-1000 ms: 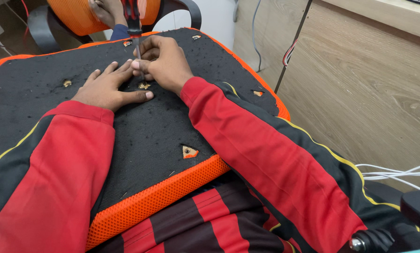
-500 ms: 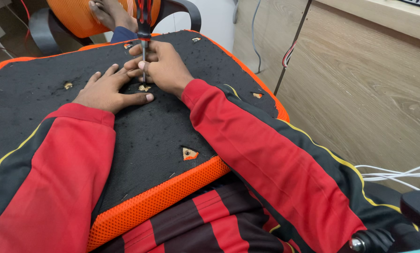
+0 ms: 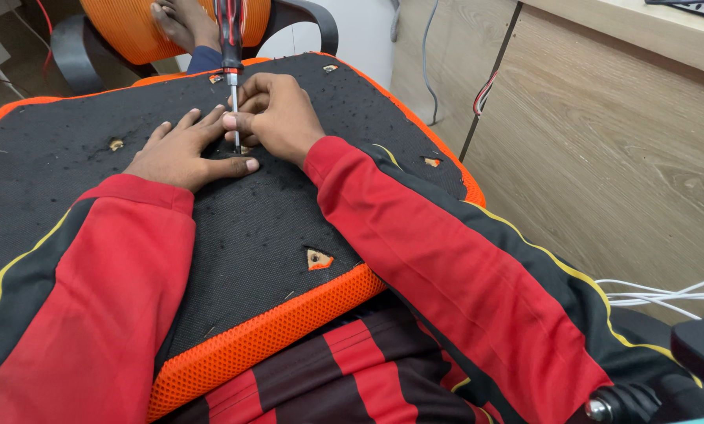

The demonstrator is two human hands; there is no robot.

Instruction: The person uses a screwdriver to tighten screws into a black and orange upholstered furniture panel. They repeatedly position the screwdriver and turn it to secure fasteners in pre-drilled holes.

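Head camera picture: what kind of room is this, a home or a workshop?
Probably an office or desk room used for chair work. A wooden desk panel with cables stands at the side, an orange mesh chair back is behind, and a chair seat cushion lies underside up.

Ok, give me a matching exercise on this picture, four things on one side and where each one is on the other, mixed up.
Things:
1. left hand
2. right hand
3. red-and-black-handled screwdriver
4. triangular cut-out hole

Places:
A. upright, tip down between the two hands
B. near the orange mesh front edge of the black fabric seat cushion
C. flat, palm down on the cushion
D. curled around the metal shaft

Pairs: 1-C, 2-D, 3-A, 4-B
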